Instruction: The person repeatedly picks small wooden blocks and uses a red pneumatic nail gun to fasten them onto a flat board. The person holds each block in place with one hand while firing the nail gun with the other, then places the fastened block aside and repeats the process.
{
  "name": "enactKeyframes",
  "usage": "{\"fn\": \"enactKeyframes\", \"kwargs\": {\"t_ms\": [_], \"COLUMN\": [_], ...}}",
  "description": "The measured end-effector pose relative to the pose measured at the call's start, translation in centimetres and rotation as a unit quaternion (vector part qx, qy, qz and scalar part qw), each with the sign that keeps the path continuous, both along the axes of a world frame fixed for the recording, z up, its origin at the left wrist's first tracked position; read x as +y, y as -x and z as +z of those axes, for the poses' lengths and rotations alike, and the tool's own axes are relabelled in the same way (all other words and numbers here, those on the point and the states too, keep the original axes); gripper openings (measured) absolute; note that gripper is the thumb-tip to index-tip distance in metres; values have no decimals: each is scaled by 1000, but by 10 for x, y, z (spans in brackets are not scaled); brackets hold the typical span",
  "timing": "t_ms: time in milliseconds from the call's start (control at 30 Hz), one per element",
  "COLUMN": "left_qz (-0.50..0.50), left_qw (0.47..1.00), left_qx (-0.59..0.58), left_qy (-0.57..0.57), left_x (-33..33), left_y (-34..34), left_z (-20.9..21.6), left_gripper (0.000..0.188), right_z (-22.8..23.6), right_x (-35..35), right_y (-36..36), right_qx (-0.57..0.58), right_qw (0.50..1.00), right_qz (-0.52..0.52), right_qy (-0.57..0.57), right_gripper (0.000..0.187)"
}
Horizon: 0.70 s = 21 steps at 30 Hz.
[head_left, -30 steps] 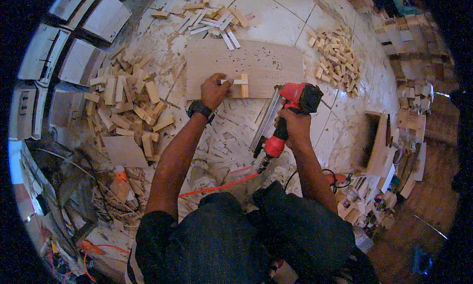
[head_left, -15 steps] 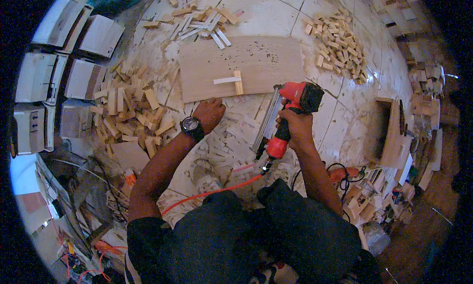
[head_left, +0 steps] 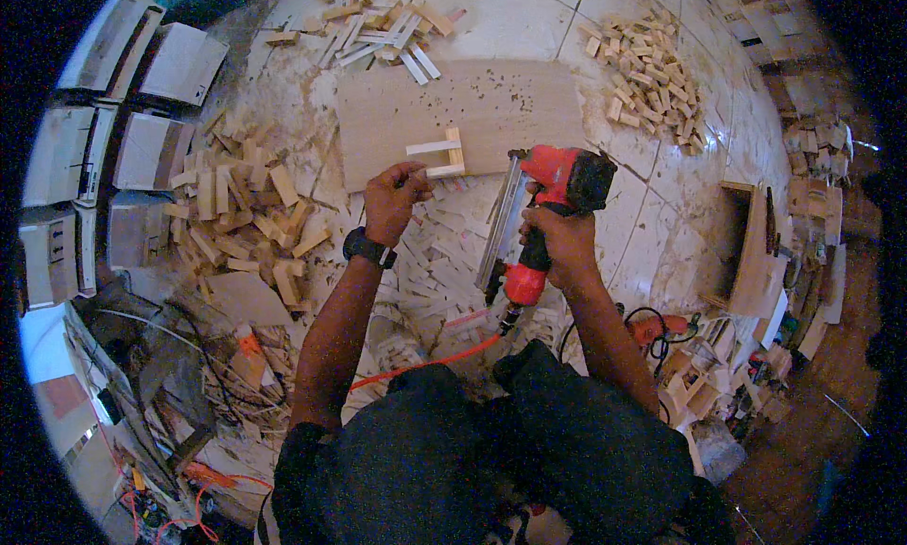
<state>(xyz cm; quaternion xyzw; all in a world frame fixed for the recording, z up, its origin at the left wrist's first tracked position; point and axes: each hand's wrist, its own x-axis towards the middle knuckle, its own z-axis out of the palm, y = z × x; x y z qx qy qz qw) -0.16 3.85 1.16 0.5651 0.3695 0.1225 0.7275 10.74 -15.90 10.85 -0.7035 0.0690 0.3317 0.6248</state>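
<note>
My left hand (head_left: pixel 391 201), with a dark watch on its wrist, pinches one end of a pale thin wooden strip (head_left: pixel 448 170). The strip's other end lies across the near end of a small yellowish wood block (head_left: pixel 454 141). A second pale strip (head_left: pixel 429 148) crosses the same block farther up, side by side with the first. Under them is a flat board (head_left: pixel 387 120) dotted with dark marks. My right hand (head_left: pixel 563 243) grips the handle of a red and black nail gun (head_left: pixel 553 175), held above the floor right of the block. Its nose points toward the board's near edge.
Wood blocks are heaped left (head_left: pixel 236 205) and far right (head_left: pixel 657 82). More strips and blocks (head_left: pixel 387 35) lie beyond the board. Loose strips (head_left: pixel 449 262) cover the floor before me. An orange hose (head_left: pixel 435 364) runs from the nail gun. An open wooden box (head_left: pixel 746 252) stands right.
My left hand has come up from the board's near edge with a strip, now laid on the block's near end. The nail gun has shifted slightly left and up.
</note>
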Motion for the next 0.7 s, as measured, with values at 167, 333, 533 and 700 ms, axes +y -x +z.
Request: {"fn": "enactKeyframes", "kwargs": {"t_ms": [167,333,533,700], "left_qz": [77,109,87,77], "left_qw": [996,993,996,997], "left_qx": [-53,-42,-25,-5], "left_qy": [2,16,0,-16], "left_x": [-6,-6,-4,-1], "left_y": [-6,-12,-13,-13], "left_z": [-13,-18,-17,-15], "left_gripper": [40,42,42,41], "right_z": [5,6,-8,-18], "right_x": [11,28,42,50], "right_y": [6,11,14,16], "right_qx": [-15,-8,-36,-60], "right_qw": [998,995,988,985], "right_qz": [55,99,143,151], "right_qy": [18,25,48,50], "right_gripper": [32,30,26,24]}}
